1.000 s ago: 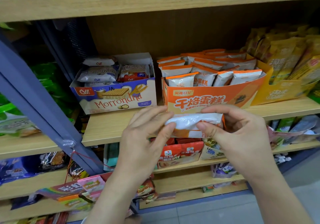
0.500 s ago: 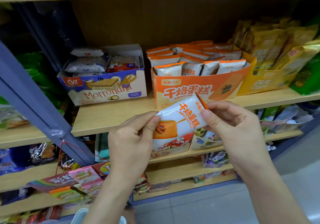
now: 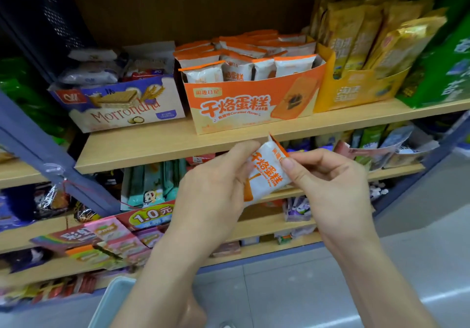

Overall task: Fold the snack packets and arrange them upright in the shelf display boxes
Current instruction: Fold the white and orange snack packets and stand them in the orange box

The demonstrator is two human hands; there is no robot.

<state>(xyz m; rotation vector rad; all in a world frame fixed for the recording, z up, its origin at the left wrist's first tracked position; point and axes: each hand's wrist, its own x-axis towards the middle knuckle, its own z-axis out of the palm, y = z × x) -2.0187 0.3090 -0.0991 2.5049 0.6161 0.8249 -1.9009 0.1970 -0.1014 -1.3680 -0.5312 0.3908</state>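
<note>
I hold a white and orange snack packet [image 3: 267, 172] with both hands, below the front edge of the wooden shelf [image 3: 157, 147]. My left hand [image 3: 216, 190] grips its left side and lower part. My right hand [image 3: 328, 177] pinches its upper right edge with thumb and fingers. The packet is tilted, its printed face toward me. Above it on the shelf stands the orange display box [image 3: 244, 104], filled with several matching packets upright in rows.
A blue and white Morrondna wafer box [image 3: 122, 106] stands left of the orange box, a yellow box [image 3: 356, 88] of gold packets to its right. Lower shelves hold mixed snacks. A pale tray edge [image 3: 112, 299] shows at bottom left. A blue diagonal bar [image 3: 45, 155] crosses the left.
The packet has turned from lying flat and horizontal to tilted with its printed face toward me. Both hands have dropped lower relative to the shelf, and the view has moved closer.
</note>
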